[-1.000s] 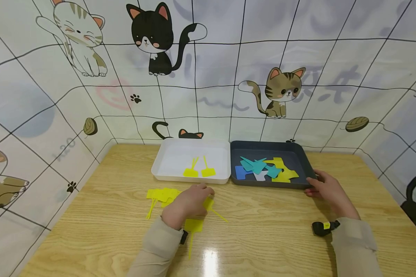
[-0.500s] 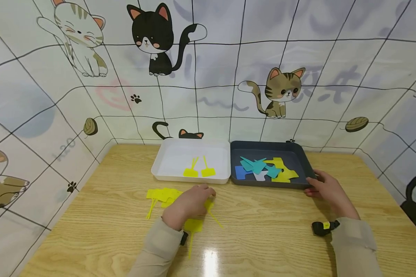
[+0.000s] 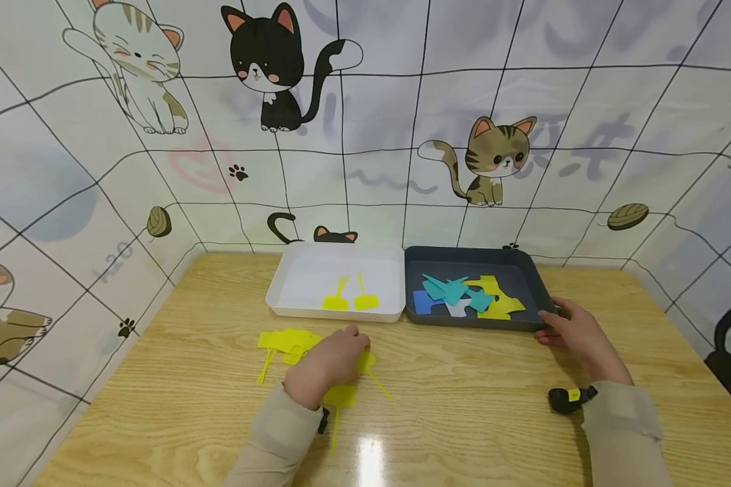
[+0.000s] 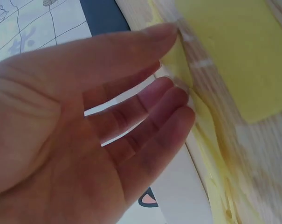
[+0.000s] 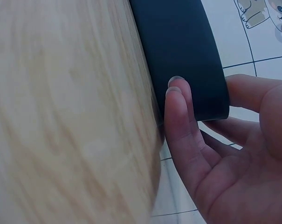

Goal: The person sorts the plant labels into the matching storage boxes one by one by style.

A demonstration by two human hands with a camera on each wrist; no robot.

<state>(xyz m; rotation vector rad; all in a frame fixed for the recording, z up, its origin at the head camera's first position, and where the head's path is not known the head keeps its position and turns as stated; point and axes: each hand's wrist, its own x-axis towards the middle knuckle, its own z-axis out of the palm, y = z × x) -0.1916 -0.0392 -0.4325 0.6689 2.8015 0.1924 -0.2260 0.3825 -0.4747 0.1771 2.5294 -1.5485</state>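
Observation:
In the head view my left hand [image 3: 335, 357] is over a pile of yellow cable-tie tags [image 3: 283, 341] on the table. Its curved fingers and thumb reach one yellow tag [image 4: 180, 58] in the left wrist view; whether they pinch it is not clear. That tag's thin tail points toward the front right. Another yellow tag [image 3: 341, 396] lies nearer me, by the wrist. My right hand [image 3: 579, 338] grips the front right corner of the dark grey tray [image 3: 423, 253], with thumb and fingers on opposite sides of its wall [image 5: 182, 51].
A white tray [image 3: 304, 264] stands against the left side of the dark one, with a few yellow tags [image 3: 366, 302] in it. Turquoise pieces [image 3: 451, 291], a blue piece [image 3: 426, 303], a white piece [image 3: 458, 308] and yellow pieces [image 3: 502, 304] lie in the dark tray.
The tag at my left hand has turned, its tail swinging more toward the front. My left fingertips have shifted slightly left. The right hand and both trays have stayed in place.

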